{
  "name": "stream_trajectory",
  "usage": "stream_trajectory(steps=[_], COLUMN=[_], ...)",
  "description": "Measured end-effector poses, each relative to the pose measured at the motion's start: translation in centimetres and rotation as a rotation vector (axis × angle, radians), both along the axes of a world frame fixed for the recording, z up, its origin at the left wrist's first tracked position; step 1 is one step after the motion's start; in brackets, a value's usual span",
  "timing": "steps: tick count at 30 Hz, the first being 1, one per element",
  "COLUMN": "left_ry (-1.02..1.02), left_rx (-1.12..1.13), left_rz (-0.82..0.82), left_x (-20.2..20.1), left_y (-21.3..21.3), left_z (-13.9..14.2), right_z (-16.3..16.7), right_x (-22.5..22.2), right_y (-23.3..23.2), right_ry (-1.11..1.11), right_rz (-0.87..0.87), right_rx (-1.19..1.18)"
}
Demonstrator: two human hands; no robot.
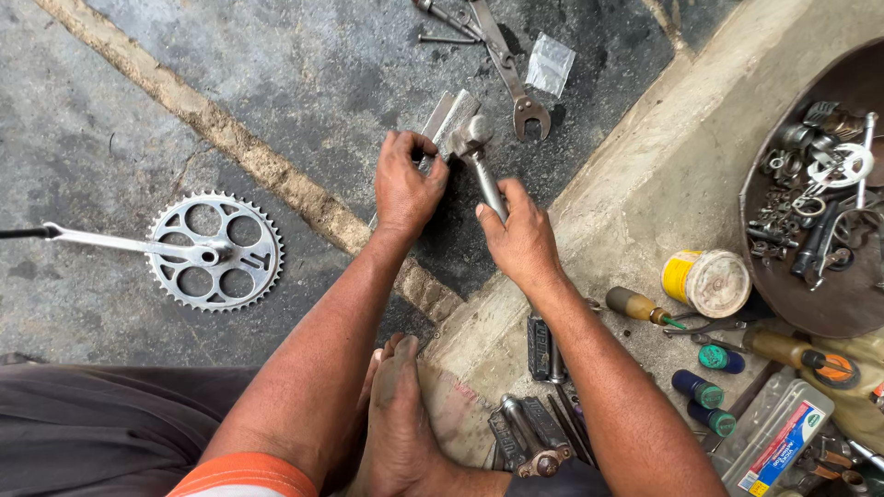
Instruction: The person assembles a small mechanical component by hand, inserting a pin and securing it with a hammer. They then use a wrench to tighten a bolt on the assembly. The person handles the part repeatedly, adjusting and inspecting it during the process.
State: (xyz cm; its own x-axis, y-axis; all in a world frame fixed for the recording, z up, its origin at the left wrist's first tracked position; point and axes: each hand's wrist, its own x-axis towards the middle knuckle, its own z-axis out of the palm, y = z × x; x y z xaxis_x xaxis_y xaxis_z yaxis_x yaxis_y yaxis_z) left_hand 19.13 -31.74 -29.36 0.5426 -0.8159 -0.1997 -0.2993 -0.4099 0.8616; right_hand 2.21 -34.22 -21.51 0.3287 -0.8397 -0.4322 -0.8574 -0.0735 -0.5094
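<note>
Bare forearms, orange sleeve edge (244, 477), dark grey trousers (101, 428), bare foot (398, 414)

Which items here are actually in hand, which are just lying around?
In hand:
- left hand on flat metal piece
- right hand gripping hammer

Lying about:
- chainring with crank
- spanner
- yellow tin
- screwdrivers
- pan of small parts
- pedals

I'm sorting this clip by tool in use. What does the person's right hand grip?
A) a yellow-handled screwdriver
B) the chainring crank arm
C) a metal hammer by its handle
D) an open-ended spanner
C: the right hand is closed around the metal handle of a hammer, its head raised beside the flat metal piece held by the left hand; the screwdriver, crank and spanner lie untouched.
</note>
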Motion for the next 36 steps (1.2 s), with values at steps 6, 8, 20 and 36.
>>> stream_trajectory(steps=[6,8,20,36], left_ry=[-0.014,-0.01,0.584,0.331], left_rx=[-0.031,-0.04,-0.355,-0.31], left_rz=[0.008,0.006,0.121,0.102], left_x=[0.2,0.3,1.7,1.8], left_y=[0.3,0.3,-0.1,0.0], left_z=[0.7,0.9,-2.4,-1.9], right_z=[0.1,0.0,-0.3,-2.9], right_x=[1.0,1.0,2.0,3.2], right_y=[-0.1,-0.2,1.6,4.2], right_ry=[0.007,0.008,0.06,0.041], right_rz=[0.005,0.021,0.134,0.172], right_rx=[-0.004,-0.025,-0.137,-0.387])
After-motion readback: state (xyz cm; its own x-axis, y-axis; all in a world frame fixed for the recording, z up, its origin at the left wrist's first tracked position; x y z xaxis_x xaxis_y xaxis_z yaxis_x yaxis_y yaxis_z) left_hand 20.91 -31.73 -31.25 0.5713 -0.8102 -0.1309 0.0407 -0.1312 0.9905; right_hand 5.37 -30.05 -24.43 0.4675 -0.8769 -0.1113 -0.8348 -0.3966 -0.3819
